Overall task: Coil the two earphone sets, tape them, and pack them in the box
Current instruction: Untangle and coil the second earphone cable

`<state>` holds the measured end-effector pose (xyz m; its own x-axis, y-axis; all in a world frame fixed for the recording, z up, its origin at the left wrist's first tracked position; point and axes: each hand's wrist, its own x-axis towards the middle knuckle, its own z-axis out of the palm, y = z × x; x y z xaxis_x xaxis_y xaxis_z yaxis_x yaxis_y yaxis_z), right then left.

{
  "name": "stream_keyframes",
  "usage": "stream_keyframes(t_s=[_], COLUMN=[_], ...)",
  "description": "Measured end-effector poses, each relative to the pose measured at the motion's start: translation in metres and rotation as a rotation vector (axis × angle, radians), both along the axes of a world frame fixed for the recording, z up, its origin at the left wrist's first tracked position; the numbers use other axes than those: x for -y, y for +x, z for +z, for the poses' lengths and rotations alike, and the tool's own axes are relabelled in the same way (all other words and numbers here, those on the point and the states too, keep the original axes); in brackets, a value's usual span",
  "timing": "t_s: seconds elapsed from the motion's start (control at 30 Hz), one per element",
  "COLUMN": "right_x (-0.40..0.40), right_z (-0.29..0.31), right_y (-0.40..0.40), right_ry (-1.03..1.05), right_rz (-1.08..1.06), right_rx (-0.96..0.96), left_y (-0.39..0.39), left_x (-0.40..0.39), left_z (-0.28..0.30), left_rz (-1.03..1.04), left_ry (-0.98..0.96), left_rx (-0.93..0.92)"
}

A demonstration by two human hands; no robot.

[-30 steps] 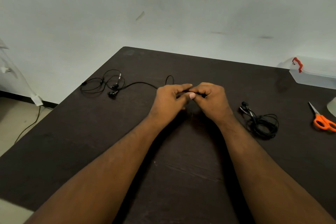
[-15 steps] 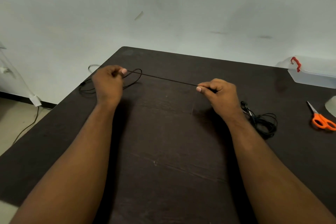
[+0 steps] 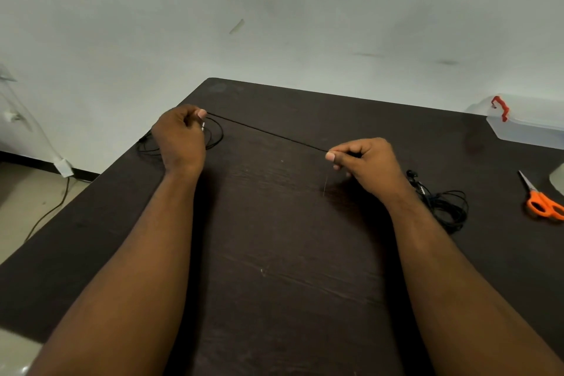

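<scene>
A: Where are the hands just now?

B: Both pinch the same black cord (image 3: 268, 131). The left hand (image 3: 180, 137) grips it near the far left corner of the bench (image 3: 274, 253), thumb and fingers curled on it. The right hand (image 3: 363, 162) pinches the other end of that stretch, nearer the middle of the bench and closer to the person.

A: And how does the cord lie between them?

B: Taut and straight, running from far left to near right across the bench, just above the top. That line is the long axis to work along. The slack of this first earphone set (image 3: 213, 134) lies in loose loops under and just beside the left hand, at the left edge.

A: So which hand is nearer the loose part?

B: The left one, plainly. My guess is the coiling would feed from there toward the right hand, which holds the free end.

A: The other set?

B: The second earphone set (image 3: 445, 207) sits bundled just behind the right wrist, toward the right edge, not held. I cannot tell if it is taped.

A: And the box?

B: The clear box (image 3: 525, 128) with a red clasp stands at the far right corner, the orange scissors (image 3: 541, 204) at the right edge nearer than it.
</scene>
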<state>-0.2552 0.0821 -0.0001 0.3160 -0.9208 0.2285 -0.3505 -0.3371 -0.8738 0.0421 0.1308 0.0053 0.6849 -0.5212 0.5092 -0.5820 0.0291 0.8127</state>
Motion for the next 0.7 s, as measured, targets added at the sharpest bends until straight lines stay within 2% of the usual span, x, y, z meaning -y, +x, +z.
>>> stream_keyframes(t_s=[0.07, 0.13, 0.2, 0.27, 0.37, 0.5, 0.57, 0.63, 0.67, 0.7], right_x=[-0.007, -0.016, -0.030, -0.046, -0.062, -0.054, -0.044, -0.036, -0.032, -0.028], right_z=[0.004, 0.012, 0.020, 0.026, 0.044, 0.088, 0.102, 0.102, 0.098, 0.092], right_y=[0.002, 0.005, 0.012, 0.023, 0.037, 0.031, 0.024, 0.017, 0.013, 0.010], right_ry=[0.280, 0.570, 0.774, 0.835, 0.699, 0.391, 0.235, 0.053, -0.065, -0.208], right_rz=[0.165, 0.428, 0.722, 0.938, 1.042, 0.876, 0.709, 0.428, 0.254, 0.097], right_rx=[0.042, 0.129, 0.196, 0.299, 0.612, 1.127, 1.288, 1.239, 1.100, 0.876], left_y=[0.000, 0.001, 0.000, -0.004, -0.025, -0.065, -0.076, -0.080, -0.079, -0.080], left_x=[-0.001, 0.001, 0.003, 0.006, 0.009, 0.007, 0.007, 0.008, 0.008, 0.008], left_z=[0.001, 0.001, 0.001, 0.000, -0.008, -0.019, -0.019, -0.017, -0.016, -0.015], left_rz=[0.028, 0.041, 0.034, 0.002, -0.086, -0.341, -0.422, -0.469, -0.479, -0.490], left_ry=[-0.031, -0.051, -0.053, -0.026, 0.003, 0.049, -0.013, -0.077, -0.095, -0.106], left_rx=[-0.026, -0.062, -0.104, -0.102, -0.040, 0.202, 0.312, 0.357, 0.368, 0.379])
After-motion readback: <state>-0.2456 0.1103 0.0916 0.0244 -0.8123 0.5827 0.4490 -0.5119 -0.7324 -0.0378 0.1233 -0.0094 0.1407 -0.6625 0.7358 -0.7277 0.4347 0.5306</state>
